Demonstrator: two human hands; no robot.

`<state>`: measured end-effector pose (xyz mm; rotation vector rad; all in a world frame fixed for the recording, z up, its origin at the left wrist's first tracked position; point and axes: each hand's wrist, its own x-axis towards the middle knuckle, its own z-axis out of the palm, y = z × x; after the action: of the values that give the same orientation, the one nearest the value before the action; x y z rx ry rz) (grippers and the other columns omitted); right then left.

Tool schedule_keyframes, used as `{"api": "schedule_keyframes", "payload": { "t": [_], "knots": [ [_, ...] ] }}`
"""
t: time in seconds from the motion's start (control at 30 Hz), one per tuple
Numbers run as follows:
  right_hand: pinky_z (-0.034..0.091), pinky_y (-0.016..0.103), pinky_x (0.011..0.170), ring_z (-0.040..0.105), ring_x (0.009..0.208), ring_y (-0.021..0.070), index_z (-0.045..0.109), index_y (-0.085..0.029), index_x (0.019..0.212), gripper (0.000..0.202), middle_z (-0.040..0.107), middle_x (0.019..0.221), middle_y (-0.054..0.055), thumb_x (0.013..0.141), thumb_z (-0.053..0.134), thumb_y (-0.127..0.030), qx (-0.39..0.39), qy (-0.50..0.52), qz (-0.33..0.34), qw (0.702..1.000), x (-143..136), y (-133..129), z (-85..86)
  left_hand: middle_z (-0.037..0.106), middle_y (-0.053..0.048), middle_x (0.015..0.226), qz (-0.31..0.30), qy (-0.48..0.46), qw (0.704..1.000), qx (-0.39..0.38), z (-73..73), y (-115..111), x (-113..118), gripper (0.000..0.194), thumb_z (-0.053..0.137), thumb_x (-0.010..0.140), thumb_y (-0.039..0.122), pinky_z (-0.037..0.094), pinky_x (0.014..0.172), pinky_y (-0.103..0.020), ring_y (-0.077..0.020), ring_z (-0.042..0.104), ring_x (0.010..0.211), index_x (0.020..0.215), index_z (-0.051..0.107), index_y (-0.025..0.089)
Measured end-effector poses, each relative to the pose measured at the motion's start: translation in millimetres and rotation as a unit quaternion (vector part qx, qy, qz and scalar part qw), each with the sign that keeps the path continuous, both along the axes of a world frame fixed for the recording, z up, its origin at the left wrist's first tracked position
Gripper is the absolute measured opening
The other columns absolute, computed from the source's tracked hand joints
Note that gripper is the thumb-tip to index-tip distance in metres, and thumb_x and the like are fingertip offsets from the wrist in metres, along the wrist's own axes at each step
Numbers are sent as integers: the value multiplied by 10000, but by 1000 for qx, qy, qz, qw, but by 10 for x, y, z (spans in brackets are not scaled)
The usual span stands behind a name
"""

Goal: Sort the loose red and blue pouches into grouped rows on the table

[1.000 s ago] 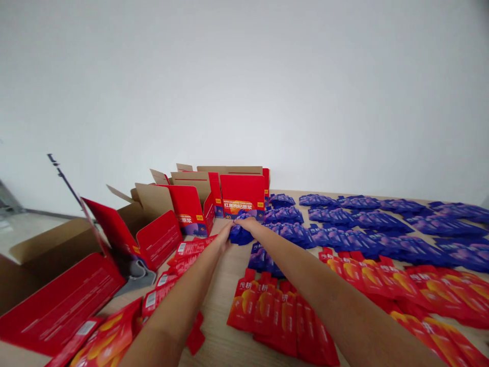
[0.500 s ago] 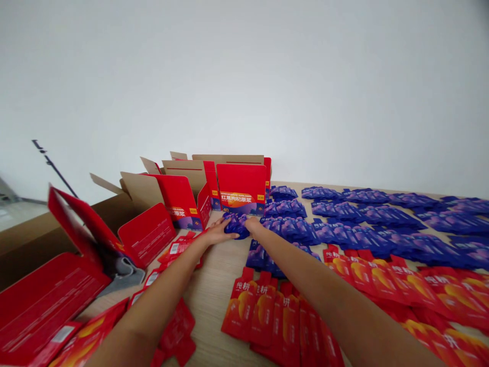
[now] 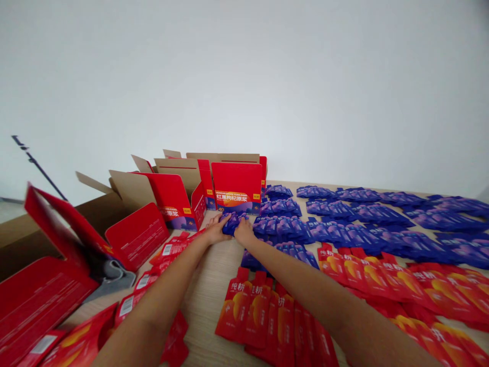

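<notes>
Both my hands reach forward to a small bunch of blue-purple pouches in front of a red box with its flap raised. My left hand is closed around the bunch's left side, thumb toward me. On the right side, my right hand grips the same bunch with its fingers bent. Just right of that hand lie overlapping blue pouches. Nearer to me, below my right forearm, red pouches with orange fruit prints are fanned out on the table.
Open red cartons stand at the left, with a large brown cardboard box behind them. Grey cloth lies by a carton. Rows of blue pouches and red pouches cover the right. A white wall rises behind.
My hands have closed in on the bunch of blue pouches, the right hand now lower and nearer the left. The whole view has shifted slightly, so things appear farther left.
</notes>
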<state>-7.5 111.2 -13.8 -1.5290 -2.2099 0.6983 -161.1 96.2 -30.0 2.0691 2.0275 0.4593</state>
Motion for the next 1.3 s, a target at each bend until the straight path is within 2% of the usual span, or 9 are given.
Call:
{"api": "schedule_keyframes", "payload": {
  "t": [0.13, 0.3, 0.5, 0.7, 0.9, 1.03, 1.13, 1.23, 1.3],
  "knots": [
    [293, 571, 1040, 368, 1295, 315, 427, -200, 1344, 479, 360, 1448, 106, 910, 538, -369, -14, -22, -19, 999, -50, -139, -25, 261, -152, 1499, 4, 27, 999, 19, -16, -79, 24, 964, 722, 637, 410, 293, 1063, -468, -366, 282, 1347, 1461, 257, 225],
    [193, 515, 1095, 198, 1387, 331, 300, -120, 1430, 574, 266, 1498, 185, 929, 480, -334, -8, -45, -3, 999, 17, -216, 17, 188, -141, 1530, -9, 57, 997, 48, 24, -192, 114, 888, 670, 701, 423, 233, 1065, -565, -378, 191, 1382, 1462, 235, 278],
    [308, 558, 1035, 377, 1287, 316, 428, -183, 1344, 498, 379, 1432, 119, 890, 578, -320, 16, -69, 38, 997, 93, -279, 16, 198, -107, 1540, -81, 84, 993, 35, 68, -239, 104, 657, 538, 836, 328, 231, 1097, -505, -283, 193, 1403, 1440, 284, 294],
    [424, 511, 955, 501, 1167, 278, 503, -170, 1259, 402, 477, 1333, 110, 891, 584, -312, 41, -69, 50, 996, 159, -245, 73, 217, -116, 1534, -75, 111, 991, 28, 89, -237, 74, 631, 514, 855, 369, 186, 1063, -631, -334, 200, 1392, 1439, 280, 310],
    [480, 460, 890, 563, 1074, 244, 532, -157, 1215, 356, 537, 1250, 102, 898, 578, -312, 28, -50, 60, 997, 162, -302, 89, 297, -110, 1500, -69, 129, 989, 28, 75, -215, 84, 576, 452, 891, 350, 259, 1075, -538, -281, 257, 1374, 1440, 280, 312],
    [497, 446, 864, 577, 1044, 233, 533, -163, 1209, 345, 550, 1229, 94, 902, 570, -316, 20, -30, 69, 997, 241, -281, 129, 261, -91, 1523, -58, 130, 990, 20, 99, -234, 65, 614, 469, 873, 323, 232, 1069, -589, -293, 225, 1389, 1447, 252, 325],
    [501, 441, 857, 581, 1035, 230, 533, -163, 1207, 341, 553, 1222, 92, 903, 569, -315, 19, -17, 84, 996, 366, -273, 178, 196, -122, 1543, -28, 127, 991, 19, 156, -254, 18, 736, 516, 833, 338, 205, 1078, -598, -312, 162, 1411, 1476, 165, 265],
    [497, 447, 866, 577, 1046, 232, 534, -168, 1208, 337, 550, 1231, 91, 905, 566, -312, 21, -1, 103, 994, 535, -321, 241, 212, -179, 1530, 10, 124, 992, 7, 241, -267, -106, 906, 607, 755, 377, 212, 1105, -528, -330, 196, 1403, 1484, 115, 161],
    [486, 456, 886, 569, 1066, 235, 539, -173, 1206, 330, 545, 1246, 92, 907, 564, -309, 24, 14, 116, 993, 673, -398, 290, 302, -190, 1495, 29, 125, 992, -14, 281, -297, -212, 919, 648, 715, 372, 269, 1101, -443, -324, 290, 1371, 1467, 184, 119]
  ]
}}
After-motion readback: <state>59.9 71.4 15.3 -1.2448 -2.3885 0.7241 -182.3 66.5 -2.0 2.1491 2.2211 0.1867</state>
